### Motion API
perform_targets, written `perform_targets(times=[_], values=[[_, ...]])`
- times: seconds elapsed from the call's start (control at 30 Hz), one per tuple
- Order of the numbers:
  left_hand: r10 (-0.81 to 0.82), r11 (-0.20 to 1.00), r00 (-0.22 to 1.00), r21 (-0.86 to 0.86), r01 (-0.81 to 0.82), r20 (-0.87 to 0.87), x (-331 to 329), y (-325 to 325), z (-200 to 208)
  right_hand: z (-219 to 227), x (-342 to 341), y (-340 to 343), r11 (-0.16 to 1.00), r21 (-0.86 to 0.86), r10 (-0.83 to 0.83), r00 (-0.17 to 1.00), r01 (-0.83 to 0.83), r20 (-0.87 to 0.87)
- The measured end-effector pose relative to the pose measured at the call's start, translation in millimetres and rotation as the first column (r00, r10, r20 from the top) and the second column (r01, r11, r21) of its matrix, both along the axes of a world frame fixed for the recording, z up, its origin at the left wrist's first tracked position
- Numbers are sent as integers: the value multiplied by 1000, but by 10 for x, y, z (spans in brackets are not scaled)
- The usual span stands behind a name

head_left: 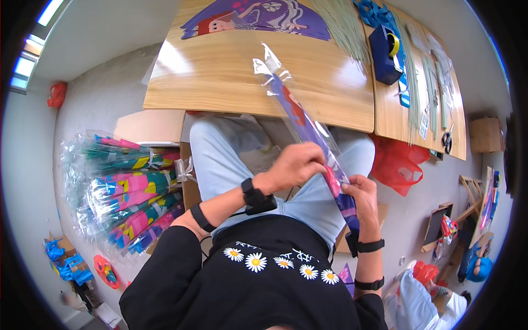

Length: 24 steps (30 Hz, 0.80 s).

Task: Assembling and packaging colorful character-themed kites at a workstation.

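Note:
A long, narrow roll of purple printed fabric in a clear plastic sleeve slants across my lap. Its far end, where the loose clear film sticks up, reaches over the table's front edge. My left hand has its fingers bent in a pinch at the roll's middle, beside a pink patch. Lower down, my right hand grips the roll with the thumb on top. The roll's near end runs down past my right wrist. A flat purple printed sheet with a red-haired cartoon figure lies at the table's far side.
The wooden table bears thin pale rods, a blue tape dispenser and black-handled scissors. Several wrapped colourful bundles lie at my left. A red plastic bag hangs beside my right knee. Another person is at the lower right.

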State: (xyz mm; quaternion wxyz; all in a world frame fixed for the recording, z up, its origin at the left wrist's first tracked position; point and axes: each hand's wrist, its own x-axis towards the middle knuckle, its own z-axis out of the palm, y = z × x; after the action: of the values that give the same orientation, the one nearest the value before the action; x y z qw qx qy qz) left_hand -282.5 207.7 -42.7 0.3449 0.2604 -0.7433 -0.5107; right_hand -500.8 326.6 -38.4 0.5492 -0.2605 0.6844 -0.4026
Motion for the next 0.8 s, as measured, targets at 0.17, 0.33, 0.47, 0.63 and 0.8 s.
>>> perform_targets(times=[0.17,0.33,0.47,0.63,0.8], values=[[413,645,906,672,-363,93,485,-278,-453,26,25,80,1000,-14,10,997,-9,82],[515,375,846,924,-80,-136,294,-338,-489,-29,170,-6,999,10,52,994,-53,99],[519,358,828,934,13,-211,120,-268,-611,-14,275,-144,999,28,20,993,-24,116],[507,323,846,946,-6,-167,75,-243,-510,-146,309,-309,996,33,88,996,-88,10],[554,415,798,910,-18,-237,88,-396,-646,-94,125,22,985,47,169,977,-165,-128]])
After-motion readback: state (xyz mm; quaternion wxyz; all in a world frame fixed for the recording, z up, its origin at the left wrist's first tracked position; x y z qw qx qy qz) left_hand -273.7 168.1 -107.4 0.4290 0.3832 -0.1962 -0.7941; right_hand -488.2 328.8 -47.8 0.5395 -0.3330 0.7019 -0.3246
